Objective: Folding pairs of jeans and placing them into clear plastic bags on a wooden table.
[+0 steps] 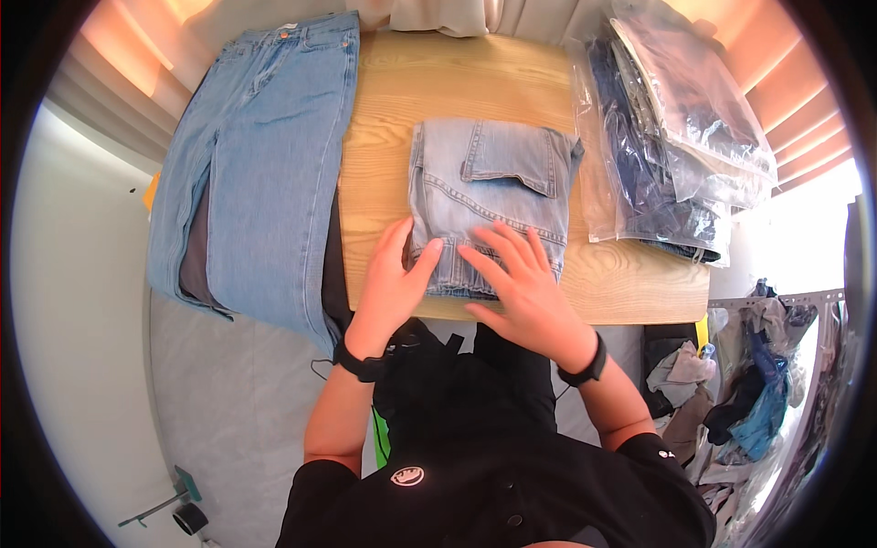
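Note:
A folded pair of light blue jeans point(448, 201) lies near the middle of the wooden table, a back pocket facing up and the waistband toward me. My left hand point(399, 274) is at its near left corner, thumb on the denim and fingers along the left edge, thumb and fingers apart. Over the waistband's right part, my right hand point(525, 288) rests with fingers spread, slightly blurred. Neither hand grips the cloth.
Unfolded blue jeans point(274, 155) lie along the table's left side, legs hanging over the near edge. Clear plastic bags of folded garments point(676, 137) are stacked at the right. Below right, a rack point(758, 365) holds crumpled clothes. The wooden tabletop point(393, 82) shows between the piles.

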### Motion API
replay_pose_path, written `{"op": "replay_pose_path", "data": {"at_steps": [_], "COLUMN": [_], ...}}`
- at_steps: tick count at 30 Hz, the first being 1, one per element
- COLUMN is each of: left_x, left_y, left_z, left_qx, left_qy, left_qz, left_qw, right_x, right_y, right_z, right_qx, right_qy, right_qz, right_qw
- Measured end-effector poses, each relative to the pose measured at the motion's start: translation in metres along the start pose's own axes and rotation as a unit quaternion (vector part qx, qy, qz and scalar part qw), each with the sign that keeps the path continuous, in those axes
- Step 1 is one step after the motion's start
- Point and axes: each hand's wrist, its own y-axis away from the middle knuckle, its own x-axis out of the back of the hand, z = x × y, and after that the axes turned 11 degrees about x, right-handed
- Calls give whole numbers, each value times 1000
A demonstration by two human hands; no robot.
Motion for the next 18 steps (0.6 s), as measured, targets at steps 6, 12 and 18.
{"op": "replay_pose_path", "data": {"at_steps": [6, 12, 18], "left_x": [-4, -6, 3], "left_y": [-3, -1, -14], "left_z": [-12, 2, -7], "left_qx": [-58, 25, -55], "left_qy": [-80, -29, -53], "left_qz": [39, 14, -60], "left_qw": [994, 999, 995], "right_x": [-38, -49, -46], "right_y": [4, 1, -3], "right_z": [7, 12, 0], "right_qx": [4, -44, 9], "right_qy": [14, -95, -10], "right_qz": [89, 254, 169], "right_qw": [996, 962, 986]}}
